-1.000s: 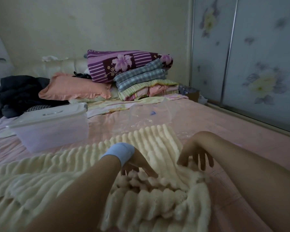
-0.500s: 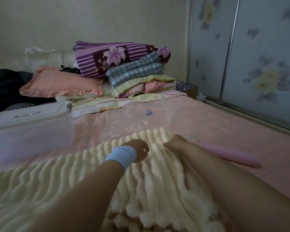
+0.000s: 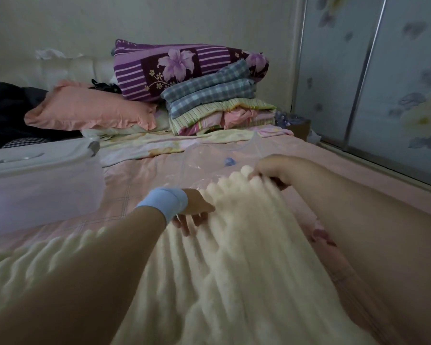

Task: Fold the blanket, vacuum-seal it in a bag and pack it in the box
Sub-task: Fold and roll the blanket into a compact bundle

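The person is working a cream blanket across the bed, and it is filling the lower centre of the frame. The right hand is pinching the blanket's far corner just right of centre; the left hand, wearing a blue wristband, is lying on the left edge with fingers spread, and whether it is actually gripping cannot be told. By the look of it the folding is only partly along: a stretch of blanket is still lying spread out at lower left. Sealing and packing are both waiting. Just beyond the hands, the clear bag is lying flat, apparently with nothing in it, its blue valve showing. At mid left the box is sitting with its lid on, and its contents cannot be made out through the cloudy walls.
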Motion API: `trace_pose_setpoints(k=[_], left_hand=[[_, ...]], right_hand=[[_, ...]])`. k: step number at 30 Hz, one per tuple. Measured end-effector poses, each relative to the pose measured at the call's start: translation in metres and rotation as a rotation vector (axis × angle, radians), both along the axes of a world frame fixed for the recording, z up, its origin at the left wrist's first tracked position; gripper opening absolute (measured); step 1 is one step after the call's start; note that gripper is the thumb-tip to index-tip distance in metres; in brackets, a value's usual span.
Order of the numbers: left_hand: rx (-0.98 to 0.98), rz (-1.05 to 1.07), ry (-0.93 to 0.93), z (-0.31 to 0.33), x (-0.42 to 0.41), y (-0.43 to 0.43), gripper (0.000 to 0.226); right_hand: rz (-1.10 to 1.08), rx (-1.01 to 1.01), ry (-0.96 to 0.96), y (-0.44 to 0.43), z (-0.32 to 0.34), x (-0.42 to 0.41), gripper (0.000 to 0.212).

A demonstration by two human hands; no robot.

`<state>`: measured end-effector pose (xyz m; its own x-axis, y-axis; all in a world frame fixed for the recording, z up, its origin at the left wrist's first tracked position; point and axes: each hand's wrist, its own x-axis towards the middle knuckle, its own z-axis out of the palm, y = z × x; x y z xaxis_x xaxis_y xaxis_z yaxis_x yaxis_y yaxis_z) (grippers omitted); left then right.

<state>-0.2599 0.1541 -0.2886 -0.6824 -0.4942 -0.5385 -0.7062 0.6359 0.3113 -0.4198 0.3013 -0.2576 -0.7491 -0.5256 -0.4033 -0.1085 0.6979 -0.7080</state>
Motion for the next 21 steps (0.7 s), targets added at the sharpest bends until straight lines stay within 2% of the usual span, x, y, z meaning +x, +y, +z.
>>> trace_pose_setpoints(k=[1, 3, 5, 7, 10, 12, 14, 16, 17, 19, 21], left_hand=[[0.056, 0.021, 0.015, 0.007, -0.002, -0.004, 0.044], [0.142, 0.054, 0.051, 0.024, -0.005, -0.012, 0.055], [0.182, 0.032, -0.011, 0.035, -0.008, -0.014, 0.072], [0.065, -0.033, -0.092, 0.025, -0.014, -0.014, 0.094], [-0.341, -0.140, -0.179, -0.033, -0.011, -0.030, 0.105], [-0.337, -0.082, -0.125, -0.074, -0.001, -0.043, 0.103], [-0.297, -0.043, -0.073, -0.098, 0.006, -0.049, 0.100], [-0.350, -0.052, -0.078, -0.103, 0.008, -0.044, 0.102], [-0.393, -0.058, -0.080, -0.101, 0.007, -0.040, 0.102], [-0.458, -0.058, -0.042, -0.090, 0.005, -0.033, 0.105], [-0.478, -0.064, 0.010, -0.077, 0.009, -0.024, 0.103]], right_hand=[[-0.104, -0.178, -0.059, -0.005, 0.000, -0.007, 0.015], [-0.320, -0.491, -0.105, -0.016, -0.005, -0.018, 0.027], [-0.431, -0.622, -0.042, -0.026, -0.015, -0.020, 0.036], [-0.361, -0.609, 0.042, -0.036, -0.030, -0.015, 0.049], [-0.188, -0.423, 0.055, -0.038, -0.055, 0.001, 0.084], [-0.027, -0.240, 0.201, -0.035, -0.074, 0.010, 0.099], [0.142, -0.099, 0.540, -0.030, -0.096, 0.016, 0.092], [0.319, -0.060, 0.881, -0.025, -0.112, 0.026, 0.064], [0.382, -0.071, 0.982, -0.021, -0.118, 0.034, 0.050], [0.342, -0.109, 1.043, -0.015, -0.124, 0.049, 0.040], [0.166, -0.062, 0.965, -0.002, -0.124, 0.062, 0.045]])
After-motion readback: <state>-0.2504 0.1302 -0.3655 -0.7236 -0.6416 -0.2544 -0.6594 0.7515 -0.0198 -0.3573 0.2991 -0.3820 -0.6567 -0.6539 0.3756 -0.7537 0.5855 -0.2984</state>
